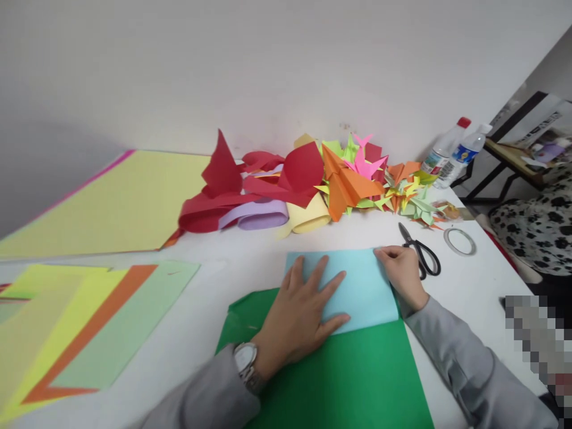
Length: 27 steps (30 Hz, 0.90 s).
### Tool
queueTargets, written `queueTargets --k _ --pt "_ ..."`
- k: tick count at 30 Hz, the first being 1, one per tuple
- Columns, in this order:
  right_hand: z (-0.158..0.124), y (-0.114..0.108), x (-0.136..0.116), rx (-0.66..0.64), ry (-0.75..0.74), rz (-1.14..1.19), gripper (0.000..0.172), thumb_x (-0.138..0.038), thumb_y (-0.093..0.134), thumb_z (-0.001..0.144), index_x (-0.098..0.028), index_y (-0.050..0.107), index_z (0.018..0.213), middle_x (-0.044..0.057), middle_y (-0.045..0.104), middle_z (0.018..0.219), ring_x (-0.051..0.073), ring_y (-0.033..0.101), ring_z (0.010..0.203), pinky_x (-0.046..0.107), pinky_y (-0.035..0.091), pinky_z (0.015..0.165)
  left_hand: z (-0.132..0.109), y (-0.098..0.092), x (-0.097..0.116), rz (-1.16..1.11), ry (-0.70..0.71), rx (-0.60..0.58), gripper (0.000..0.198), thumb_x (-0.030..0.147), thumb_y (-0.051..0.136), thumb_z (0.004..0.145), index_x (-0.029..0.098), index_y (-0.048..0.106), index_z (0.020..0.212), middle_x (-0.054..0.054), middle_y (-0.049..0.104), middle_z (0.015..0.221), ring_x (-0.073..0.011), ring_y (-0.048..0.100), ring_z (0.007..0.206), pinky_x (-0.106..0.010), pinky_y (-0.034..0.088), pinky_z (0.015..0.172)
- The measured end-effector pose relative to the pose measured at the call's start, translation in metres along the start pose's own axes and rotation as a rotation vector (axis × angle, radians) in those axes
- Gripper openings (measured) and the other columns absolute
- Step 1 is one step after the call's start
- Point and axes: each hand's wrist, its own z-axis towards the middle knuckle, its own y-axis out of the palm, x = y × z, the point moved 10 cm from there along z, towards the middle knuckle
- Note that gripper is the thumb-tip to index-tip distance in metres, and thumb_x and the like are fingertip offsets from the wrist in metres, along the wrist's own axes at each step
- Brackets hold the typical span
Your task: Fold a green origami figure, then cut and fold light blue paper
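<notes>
A light blue sheet of paper [364, 292] lies across the upper part of a larger green sheet [348, 375]. Spread flat on the blue paper's left side, my left hand [306, 301] presses it down with the fingers apart; a watch sits on that wrist. My right hand [402, 271] pinches the blue paper's top right corner between thumb and fingers. Just beyond that hand lies a pair of scissors [420, 253] with black handles, partly hidden by it. A roll of tape [460, 241] rests further right.
Folded paper shapes [348, 185] and red paper pieces [214, 202] crowd the wall side. Coloured sheets [125, 328] and a large yellow sheet [98, 202] lie left. Two plastic bottles [462, 155] stand at the back right. Another person's patterned clothing [536, 226] shows at the right.
</notes>
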Motion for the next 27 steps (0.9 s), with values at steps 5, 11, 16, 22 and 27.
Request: queueTargets --k 5,11,16,22,27 --pt "0.001 0.002 0.003 -0.014 0.040 0.025 0.028 -0.038 0.061 0.072 -0.014 0.070 0.060 0.006 0.070 0.059 0.019 0.060 0.056 0.028 0.041 0.055 0.001 0.001 0.000 0.018 0.005 -0.017 0.064 0.065 0.044 0.085 0.033 0.046 0.141 -0.012 0.040 0.148 -0.0487 0.032 0.129 -0.064 0.036 0.097" --pt "-0.007 -0.009 -0.004 0.011 0.017 -0.067 0.031 -0.041 0.068 0.071 -0.013 0.073 0.085 0.008 0.074 0.075 0.021 0.067 0.069 0.032 0.050 0.069 0.002 0.004 0.000 0.035 0.006 -0.054 0.064 0.064 0.042 0.086 0.033 0.044 0.142 -0.013 0.037 0.149 -0.0508 0.031 0.128 -0.064 0.037 0.095" --pt "-0.031 -0.016 -0.028 0.038 -0.270 -0.236 0.033 -0.032 0.060 0.084 -0.014 0.066 0.110 0.012 0.072 0.095 0.022 0.067 0.077 0.038 0.056 0.075 0.000 0.003 -0.001 0.058 0.018 -0.022 0.065 0.064 0.045 0.085 0.034 0.043 0.142 -0.012 0.038 0.149 -0.0490 0.032 0.128 -0.063 0.039 0.094" --pt "-0.050 0.002 -0.050 -0.081 -0.535 -0.457 0.021 -0.027 0.055 0.091 -0.015 0.072 0.094 0.013 0.069 0.112 0.027 0.062 0.103 0.043 0.051 0.093 -0.001 0.004 0.000 0.094 0.049 0.005 0.065 0.063 0.049 0.083 0.034 0.044 0.142 -0.012 0.038 0.148 -0.0492 0.034 0.125 -0.061 0.041 0.090" --pt "-0.051 0.001 -0.053 -0.110 -0.511 -0.477 0.025 -0.030 0.055 0.092 -0.013 0.071 0.099 0.014 0.067 0.118 0.026 0.060 0.105 0.041 0.051 0.095 0.000 0.005 -0.002 0.112 0.049 0.000 0.065 0.062 0.049 0.082 0.034 0.046 0.141 -0.011 0.037 0.149 -0.0485 0.033 0.126 -0.060 0.042 0.090"
